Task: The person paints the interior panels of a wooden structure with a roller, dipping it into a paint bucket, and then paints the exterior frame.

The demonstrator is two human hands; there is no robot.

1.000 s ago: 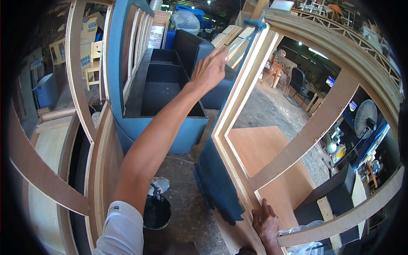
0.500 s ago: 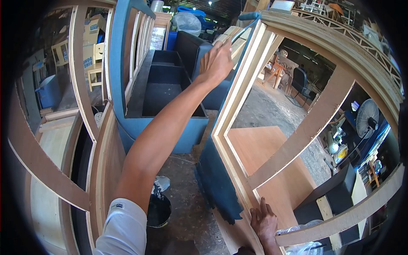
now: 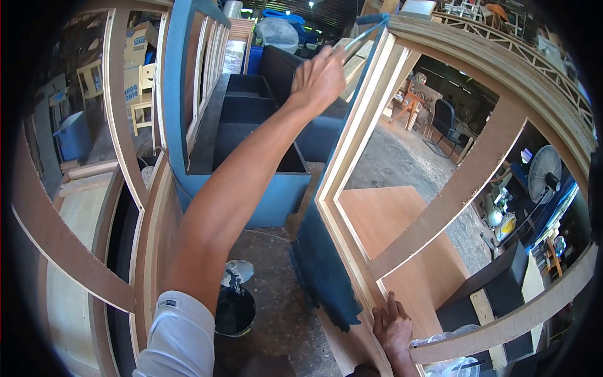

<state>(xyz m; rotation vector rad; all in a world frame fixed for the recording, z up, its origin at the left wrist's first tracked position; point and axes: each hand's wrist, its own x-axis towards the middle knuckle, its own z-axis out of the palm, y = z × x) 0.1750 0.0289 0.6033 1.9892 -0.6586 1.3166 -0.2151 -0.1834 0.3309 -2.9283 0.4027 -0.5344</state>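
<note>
My left hand (image 3: 319, 78), at the end of a stretched arm, is closed around the handle of a small paint roller (image 3: 372, 19). Its blue head is at the top corner of an upright wooden frame (image 3: 331, 182). Blue paint covers this frame's outer side, with a ragged dark blue patch (image 3: 323, 267) lower down. My right hand (image 3: 394, 323) rests low on the same frame, index finger stretched out along the wood. On the floor between the frames stands a bucket (image 3: 235, 320) with dark, paint-smeared insides and a pale, crumpled-looking thing (image 3: 239, 271) at its rim.
To the left stands another wooden frame (image 3: 146, 251). A blue-sided unit with dark compartments (image 3: 276, 196) is ahead. Inside the right frame lies a plywood panel (image 3: 383, 220); black padded pieces (image 3: 487, 283) and clear plastic lie beyond. A fan (image 3: 544, 173) stands far right.
My left hand has moved slightly up with the roller, whose head is now a little higher at the frame's corner. My right hand stays on the wood; the view has shifted slightly.
</note>
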